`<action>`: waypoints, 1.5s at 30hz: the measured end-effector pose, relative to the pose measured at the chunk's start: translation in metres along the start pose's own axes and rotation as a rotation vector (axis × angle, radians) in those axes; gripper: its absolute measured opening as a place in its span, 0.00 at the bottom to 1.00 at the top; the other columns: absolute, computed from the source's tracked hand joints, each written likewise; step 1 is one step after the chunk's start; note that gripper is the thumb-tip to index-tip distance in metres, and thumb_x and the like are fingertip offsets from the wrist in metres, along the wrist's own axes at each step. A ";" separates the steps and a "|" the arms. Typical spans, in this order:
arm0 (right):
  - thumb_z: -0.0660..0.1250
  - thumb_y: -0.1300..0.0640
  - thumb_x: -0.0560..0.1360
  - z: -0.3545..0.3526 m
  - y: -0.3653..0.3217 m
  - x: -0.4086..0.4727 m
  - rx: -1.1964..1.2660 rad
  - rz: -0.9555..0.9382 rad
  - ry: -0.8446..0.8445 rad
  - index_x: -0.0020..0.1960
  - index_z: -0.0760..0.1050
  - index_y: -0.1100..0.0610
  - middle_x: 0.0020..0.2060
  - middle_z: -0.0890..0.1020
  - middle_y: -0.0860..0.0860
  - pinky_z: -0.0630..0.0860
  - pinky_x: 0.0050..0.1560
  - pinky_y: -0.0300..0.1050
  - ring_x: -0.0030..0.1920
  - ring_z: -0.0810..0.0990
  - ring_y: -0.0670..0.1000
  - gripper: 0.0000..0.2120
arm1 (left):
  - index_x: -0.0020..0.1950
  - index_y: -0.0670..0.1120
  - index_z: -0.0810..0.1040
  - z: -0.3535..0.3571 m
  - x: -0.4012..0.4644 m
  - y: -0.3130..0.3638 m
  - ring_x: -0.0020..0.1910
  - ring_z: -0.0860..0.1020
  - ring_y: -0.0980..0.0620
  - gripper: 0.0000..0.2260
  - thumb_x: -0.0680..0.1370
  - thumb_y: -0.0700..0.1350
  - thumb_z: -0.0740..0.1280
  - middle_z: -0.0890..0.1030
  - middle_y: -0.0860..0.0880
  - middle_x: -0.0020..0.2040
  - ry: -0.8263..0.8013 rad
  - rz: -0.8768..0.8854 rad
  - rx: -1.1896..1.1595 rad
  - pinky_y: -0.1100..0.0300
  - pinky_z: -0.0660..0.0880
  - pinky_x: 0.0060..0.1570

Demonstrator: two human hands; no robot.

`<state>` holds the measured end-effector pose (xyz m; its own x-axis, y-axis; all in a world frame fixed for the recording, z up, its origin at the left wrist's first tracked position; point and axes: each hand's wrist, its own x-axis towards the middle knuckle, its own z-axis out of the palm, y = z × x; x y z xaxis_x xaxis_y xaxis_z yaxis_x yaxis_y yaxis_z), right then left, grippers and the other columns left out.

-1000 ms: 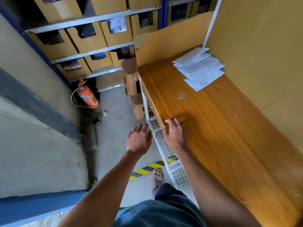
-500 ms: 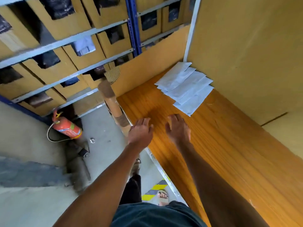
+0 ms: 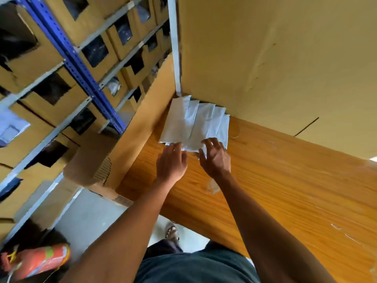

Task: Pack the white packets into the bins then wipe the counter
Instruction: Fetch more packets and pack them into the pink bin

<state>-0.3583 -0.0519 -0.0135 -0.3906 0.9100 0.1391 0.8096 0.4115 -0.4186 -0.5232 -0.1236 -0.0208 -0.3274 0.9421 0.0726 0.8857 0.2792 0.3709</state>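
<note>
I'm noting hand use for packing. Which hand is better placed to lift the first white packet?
Probably the right hand: its fingers already lie on the near edge of the white packets. The left hand only reaches their near corner, fingers straight.

red fire extinguisher on floor, blue shelf upright

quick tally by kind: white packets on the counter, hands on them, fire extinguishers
white packets: 5 overlapping edges show, more may lie hidden
hands at the packets: 2, left hand and right hand
fire extinguisher: 1
total: 8
</note>
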 end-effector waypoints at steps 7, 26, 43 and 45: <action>0.65 0.49 0.81 0.016 -0.018 0.051 -0.059 0.035 0.013 0.69 0.73 0.54 0.70 0.75 0.55 0.77 0.59 0.59 0.64 0.76 0.60 0.18 | 0.68 0.46 0.75 0.002 0.076 -0.011 0.62 0.77 0.44 0.18 0.85 0.55 0.58 0.80 0.44 0.63 0.077 0.073 -0.035 0.48 0.76 0.56; 0.55 0.54 0.84 0.064 0.029 0.114 -0.179 0.055 -0.095 0.81 0.66 0.55 0.83 0.61 0.59 0.55 0.81 0.67 0.84 0.54 0.63 0.25 | 0.85 0.60 0.58 0.054 0.161 -0.016 0.79 0.64 0.37 0.29 0.83 0.63 0.54 0.63 0.43 0.84 -0.073 0.042 -0.049 0.39 0.65 0.76; 0.69 0.54 0.75 0.044 0.037 0.089 -0.311 0.242 -0.124 0.83 0.62 0.53 0.85 0.54 0.58 0.55 0.78 0.74 0.83 0.49 0.70 0.37 | 0.85 0.65 0.50 0.061 0.166 -0.015 0.80 0.61 0.32 0.37 0.78 0.74 0.52 0.49 0.45 0.87 -0.192 0.098 -0.041 0.36 0.61 0.75; 0.67 0.50 0.77 0.038 0.038 0.088 -0.332 0.293 -0.117 0.84 0.58 0.52 0.85 0.52 0.57 0.55 0.78 0.74 0.82 0.49 0.72 0.38 | 0.85 0.65 0.51 0.059 0.165 -0.012 0.79 0.62 0.31 0.38 0.77 0.75 0.53 0.50 0.45 0.87 -0.186 0.085 -0.042 0.35 0.62 0.74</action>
<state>-0.3785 0.0418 -0.0515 -0.1554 0.9864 -0.0530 0.9825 0.1488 -0.1120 -0.5686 0.0389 -0.0680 -0.1819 0.9811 -0.0658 0.8919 0.1928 0.4090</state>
